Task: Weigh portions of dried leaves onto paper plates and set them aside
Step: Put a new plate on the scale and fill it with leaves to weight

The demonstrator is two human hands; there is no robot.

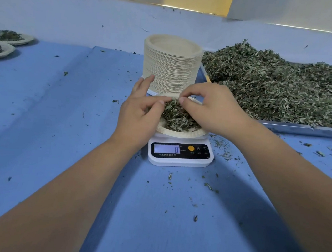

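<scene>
A paper plate heaped with dried leaves sits on a small white digital scale, whose display shows 8. My left hand is at the plate's left side, fingers mostly straight and the thumb touching the leaves. My right hand reaches over the plate's far right side, its thumb and forefinger pinching together at the top of the leaf heap. The hands hide the plate's left and right rims.
A tall stack of paper plates stands just behind the scale. A metal tray piled with loose dried leaves lies to the right. Two filled plates sit at the far left. Leaf bits litter the blue table cover.
</scene>
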